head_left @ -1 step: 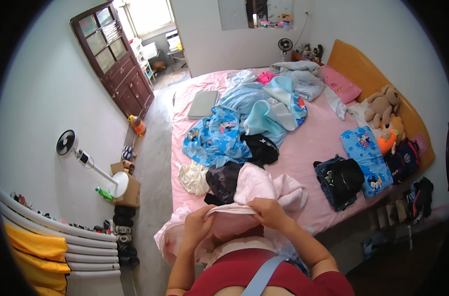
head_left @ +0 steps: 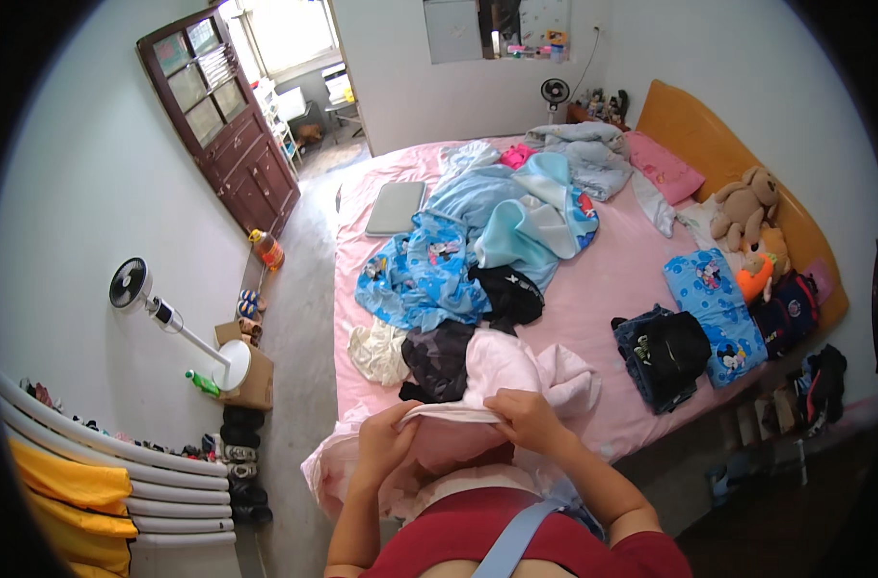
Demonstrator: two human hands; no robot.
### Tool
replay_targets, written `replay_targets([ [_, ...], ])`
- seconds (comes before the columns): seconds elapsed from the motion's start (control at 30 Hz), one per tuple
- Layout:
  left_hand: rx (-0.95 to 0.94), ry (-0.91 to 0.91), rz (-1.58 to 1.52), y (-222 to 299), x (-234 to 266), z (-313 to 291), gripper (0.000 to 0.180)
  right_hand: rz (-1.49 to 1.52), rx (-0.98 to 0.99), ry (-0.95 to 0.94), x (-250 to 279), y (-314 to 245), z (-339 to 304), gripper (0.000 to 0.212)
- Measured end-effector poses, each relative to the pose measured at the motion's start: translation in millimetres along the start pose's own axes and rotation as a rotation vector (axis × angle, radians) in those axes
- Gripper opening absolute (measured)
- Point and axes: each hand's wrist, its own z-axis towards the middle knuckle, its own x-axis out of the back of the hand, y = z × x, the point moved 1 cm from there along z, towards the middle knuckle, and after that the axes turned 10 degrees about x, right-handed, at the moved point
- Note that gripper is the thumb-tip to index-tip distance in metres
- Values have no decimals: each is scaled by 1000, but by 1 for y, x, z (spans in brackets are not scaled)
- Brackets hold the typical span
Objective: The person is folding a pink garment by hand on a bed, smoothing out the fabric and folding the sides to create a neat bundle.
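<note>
Pink cloth, held between left hand and right hand at the bed's near side, fingers of both clamped on its top edge, I judge light, soft and limp, best gripped at that edge's two ends.

The room contains two electric fans, one bed, one wooden headboard, one brown door, one pink pillow, and two bottles near the left wall. Two hands are visible.

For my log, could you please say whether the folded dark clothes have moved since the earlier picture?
No: judged against the headboard, the folded dark clothes lie where they did.
</note>
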Motion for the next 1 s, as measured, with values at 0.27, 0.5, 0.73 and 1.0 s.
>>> replay_targets([
  [0.27, 85, -74, 153, -1, 24, 2, 20, 56, -48, 223, -24, -1, 9, 19],
  [0.5, 109, -141, 267, -52, 18, -22, 24, 152, -196, 119, -78, 16, -14, 14],
  [0.73, -318, 8, 472, -10, -36, -10, 36, 220, -250, 143, -82, 19, -18, 15],
  [1.0, -105, -216, 355, -5, -84, -11, 22, 302, -241, 185, -75, 14, -30, 16],
])
